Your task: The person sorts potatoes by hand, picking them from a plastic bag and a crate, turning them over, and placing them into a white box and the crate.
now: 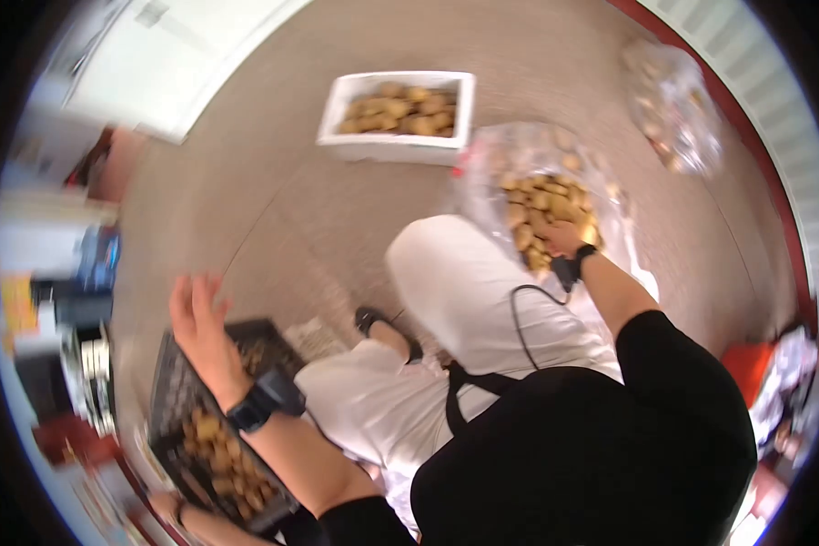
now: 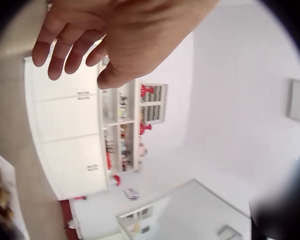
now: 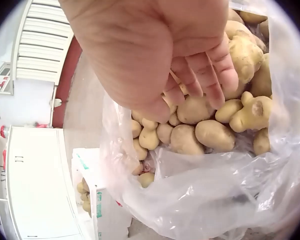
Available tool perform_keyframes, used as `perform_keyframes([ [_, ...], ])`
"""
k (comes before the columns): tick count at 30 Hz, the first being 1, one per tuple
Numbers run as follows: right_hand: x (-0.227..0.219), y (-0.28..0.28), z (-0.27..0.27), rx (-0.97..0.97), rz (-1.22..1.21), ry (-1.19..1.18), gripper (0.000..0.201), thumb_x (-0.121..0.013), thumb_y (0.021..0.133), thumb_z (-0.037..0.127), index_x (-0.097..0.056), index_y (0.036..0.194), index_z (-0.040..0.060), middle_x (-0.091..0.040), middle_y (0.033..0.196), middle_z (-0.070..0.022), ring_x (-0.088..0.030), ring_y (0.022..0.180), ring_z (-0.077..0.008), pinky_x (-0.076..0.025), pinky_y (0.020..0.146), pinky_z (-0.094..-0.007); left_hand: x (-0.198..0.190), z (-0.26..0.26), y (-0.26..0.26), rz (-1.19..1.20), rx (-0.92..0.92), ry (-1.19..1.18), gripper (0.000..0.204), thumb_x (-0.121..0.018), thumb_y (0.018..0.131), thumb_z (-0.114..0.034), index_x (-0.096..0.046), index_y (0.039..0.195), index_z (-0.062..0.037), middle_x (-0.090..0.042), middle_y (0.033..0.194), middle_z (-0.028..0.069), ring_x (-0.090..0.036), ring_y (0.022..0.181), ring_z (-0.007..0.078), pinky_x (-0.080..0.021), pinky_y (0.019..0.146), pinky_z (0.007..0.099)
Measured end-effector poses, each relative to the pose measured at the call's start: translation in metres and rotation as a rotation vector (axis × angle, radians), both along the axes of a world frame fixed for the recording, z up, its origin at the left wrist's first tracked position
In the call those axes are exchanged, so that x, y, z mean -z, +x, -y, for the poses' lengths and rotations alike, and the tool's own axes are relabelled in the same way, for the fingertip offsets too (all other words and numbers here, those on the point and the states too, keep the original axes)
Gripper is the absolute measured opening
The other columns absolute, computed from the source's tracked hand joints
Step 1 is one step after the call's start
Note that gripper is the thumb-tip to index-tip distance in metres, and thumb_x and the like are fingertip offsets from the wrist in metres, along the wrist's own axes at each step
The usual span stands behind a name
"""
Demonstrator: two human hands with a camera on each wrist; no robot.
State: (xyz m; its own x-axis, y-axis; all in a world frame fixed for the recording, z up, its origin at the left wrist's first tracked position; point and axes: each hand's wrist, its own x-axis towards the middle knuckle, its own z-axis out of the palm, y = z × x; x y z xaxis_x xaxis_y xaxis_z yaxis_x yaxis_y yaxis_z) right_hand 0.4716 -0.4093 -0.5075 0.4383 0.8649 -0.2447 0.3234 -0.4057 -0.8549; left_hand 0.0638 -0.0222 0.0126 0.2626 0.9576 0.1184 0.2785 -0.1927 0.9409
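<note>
My right hand is over a clear plastic bag full of potatoes on the floor. In the right wrist view, that hand has its palm showing and relaxed fingers hanging right at the potatoes, with none gripped. One knobbly potato lies close to the fingertips. My left hand is raised beside and over a black crate with potatoes in it. The left wrist view shows this hand with fingers spread loosely and nothing held.
A white foam box of potatoes stands on the floor ahead. Another filled plastic bag lies at the far right near the wall. Another person's forearm reaches in beside the crate at lower left. White cabinets stand further off.
</note>
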Motion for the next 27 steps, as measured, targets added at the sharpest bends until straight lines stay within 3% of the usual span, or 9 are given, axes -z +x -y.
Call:
perform_keyframes([
  [1,-0.048,-0.029,0.008,0.073,0.001,-0.026,0.017,-0.058,0.077,0.023,-0.061,0.076,0.0070,-0.057,0.062,-0.0068,-0.054,0.048,-0.0168,-0.040,0.040,-0.0323,0.021,-0.009,-0.004,-0.062,-0.065,-0.042,0.045,-0.057,0.088,-0.022,-0.042,0.124,0.0016,-0.055,0.111,0.0121,-0.056,0.098,0.0189,-0.045,0.077,0.0304],
  [2,-0.113,-0.046,-0.023,0.621,-0.410,-0.347,0.021,-0.058,0.077,0.025,-0.062,0.078,0.0043,-0.059,0.061,-0.0093,-0.056,0.048,-0.0187,-0.043,0.040,-0.0323,0.040,-0.018,-0.013,-0.119,-0.107,-0.072,0.044,-0.056,0.088,-0.022,-0.043,0.123,0.0006,-0.056,0.110,0.0105,-0.056,0.098,0.0177,-0.045,0.074,0.0295],
  [8,-0.146,-0.067,-0.015,0.687,-0.377,-0.418,0.024,-0.054,0.079,0.023,-0.061,0.080,0.0003,-0.062,0.065,-0.0113,-0.061,0.052,-0.0195,-0.050,0.045,-0.0336,0.087,-0.033,-0.034,-0.197,-0.157,-0.197,0.043,-0.054,0.089,-0.022,-0.043,0.123,0.0001,-0.054,0.112,0.0104,-0.056,0.098,0.0170,-0.045,0.072,0.0285],
  [12,-0.125,-0.060,-0.020,0.357,-0.236,-0.548,0.019,-0.049,0.080,0.016,-0.061,0.083,0.0009,-0.062,0.066,-0.0146,-0.062,0.051,-0.0198,-0.051,0.048,-0.0313,0.094,-0.032,-0.029,-0.334,-0.144,-0.216,0.042,-0.053,0.089,-0.022,-0.044,0.123,0.0009,-0.055,0.112,0.0114,-0.057,0.096,0.0172,-0.046,0.070,0.0266],
  [14,-0.117,-0.072,-0.015,0.352,-0.232,-0.496,0.021,-0.046,0.080,0.017,-0.060,0.084,0.0014,-0.064,0.074,-0.0170,-0.065,0.062,-0.0254,-0.052,0.057,-0.0352,0.102,-0.040,-0.035,-0.408,-0.148,-0.166,0.041,-0.053,0.089,-0.022,-0.045,0.123,0.0012,-0.056,0.110,0.0116,-0.058,0.094,0.0170,-0.046,0.068,0.0257],
  [17,-0.126,-0.085,-0.030,0.195,0.199,-0.671,0.024,-0.047,0.080,0.019,-0.060,0.090,0.0020,-0.063,0.095,-0.0199,-0.060,0.090,-0.0361,-0.048,0.078,-0.0462,0.109,-0.042,-0.038,-0.523,-0.156,-0.071,0.041,-0.052,0.090,-0.022,-0.046,0.122,0.0018,-0.058,0.107,0.0118,-0.059,0.091,0.0166,-0.046,0.067,0.0246],
  [21,-0.115,-0.104,-0.046,0.332,0.323,-0.683,0.026,-0.049,0.080,0.020,-0.058,0.097,0.0024,-0.059,0.102,-0.0195,-0.059,0.094,-0.0370,-0.049,0.075,-0.0461,0.110,-0.040,-0.034,-0.634,-0.141,0.034,0.041,-0.052,0.089,-0.023,-0.046,0.122,0.0022,-0.059,0.107,0.0118,-0.059,0.090,0.0166,-0.046,0.068,0.0245],
  [24,-0.115,-0.104,-0.061,0.026,0.463,-0.721,0.032,-0.060,0.074,0.018,-0.051,0.102,0.0041,-0.053,0.102,-0.0180,-0.058,0.091,-0.0326,-0.050,0.070,-0.0428,0.108,-0.037,-0.030,-0.690,-0.148,0.078,0.041,-0.051,0.089,-0.023,-0.047,0.122,0.0016,-0.059,0.106,0.0118,-0.059,0.091,0.0169,-0.046,0.069,0.0250],
  [27,-0.125,-0.112,-0.077,-0.165,0.631,-0.721,0.023,-0.051,0.081,0.015,-0.060,0.100,0.0057,-0.057,0.102,-0.0139,-0.054,0.097,-0.0287,-0.049,0.073,-0.0391,0.108,-0.037,-0.029,-0.721,-0.131,0.072,0.041,-0.051,0.089,-0.023,-0.047,0.122,0.0007,-0.059,0.107,0.0118,-0.060,0.091,0.0171,-0.046,0.070,0.0254],
])
